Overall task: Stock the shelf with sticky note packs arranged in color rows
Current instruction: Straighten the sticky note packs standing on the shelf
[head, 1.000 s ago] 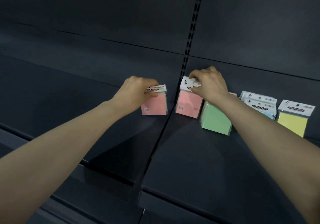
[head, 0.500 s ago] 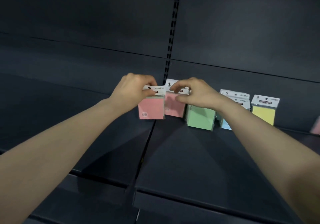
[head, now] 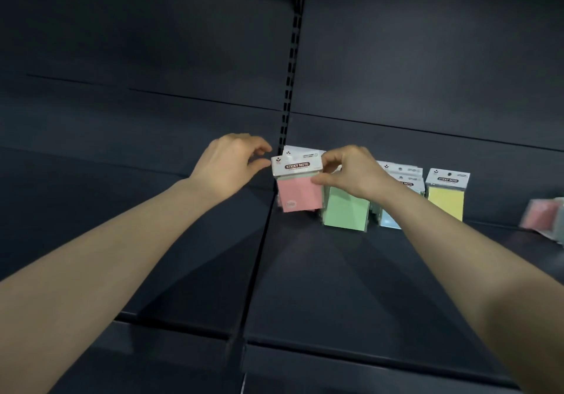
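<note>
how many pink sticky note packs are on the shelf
2 for sure: a pink plastic-wrapped sticky note pack leftmost in the row, pinched by the right hand, and a blurred pink pack at the far right edge. A white header card behind the first may hide another.

- Dim overall; the dark shelf point(head: 335, 287) gives back little light.
- Soft shadows lie on it under both forearms point(head: 128, 241).
- Print on the pink pack point(head: 300, 193) is sharp; packs at the right edge point(head: 541, 218) are blurred.
</note>
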A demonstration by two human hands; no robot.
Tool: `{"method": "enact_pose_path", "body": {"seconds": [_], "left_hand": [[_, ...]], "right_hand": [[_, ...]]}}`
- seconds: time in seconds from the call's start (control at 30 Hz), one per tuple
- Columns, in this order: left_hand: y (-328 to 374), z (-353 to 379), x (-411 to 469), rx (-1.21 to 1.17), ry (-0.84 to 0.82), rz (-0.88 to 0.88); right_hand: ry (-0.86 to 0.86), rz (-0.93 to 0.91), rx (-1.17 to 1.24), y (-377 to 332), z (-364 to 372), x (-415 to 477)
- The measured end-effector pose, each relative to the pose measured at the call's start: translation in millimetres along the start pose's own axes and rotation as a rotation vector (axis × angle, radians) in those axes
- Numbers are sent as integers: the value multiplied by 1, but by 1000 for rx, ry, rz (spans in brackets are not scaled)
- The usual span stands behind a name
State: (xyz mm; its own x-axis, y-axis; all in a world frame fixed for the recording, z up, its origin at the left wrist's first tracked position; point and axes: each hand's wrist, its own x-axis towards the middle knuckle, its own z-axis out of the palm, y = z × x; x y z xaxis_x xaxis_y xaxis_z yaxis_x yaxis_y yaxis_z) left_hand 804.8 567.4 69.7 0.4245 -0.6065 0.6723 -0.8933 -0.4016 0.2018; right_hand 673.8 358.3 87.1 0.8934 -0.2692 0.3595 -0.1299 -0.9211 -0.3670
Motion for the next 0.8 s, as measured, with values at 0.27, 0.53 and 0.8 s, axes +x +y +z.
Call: {"method": "enact_pose_path", "body": {"seconds": [0.27,0.53,0.8], "left_hand": [[-28,4,-14,115,-53,-58],[-33,5,-15,139,-88,-59],[-34,5,-17,162,-79,-34]], "right_hand": [[150,44,-143,5,27,10],[190,-124,-632,8,41,28],[225,-190,-809,9,53,33]]}}
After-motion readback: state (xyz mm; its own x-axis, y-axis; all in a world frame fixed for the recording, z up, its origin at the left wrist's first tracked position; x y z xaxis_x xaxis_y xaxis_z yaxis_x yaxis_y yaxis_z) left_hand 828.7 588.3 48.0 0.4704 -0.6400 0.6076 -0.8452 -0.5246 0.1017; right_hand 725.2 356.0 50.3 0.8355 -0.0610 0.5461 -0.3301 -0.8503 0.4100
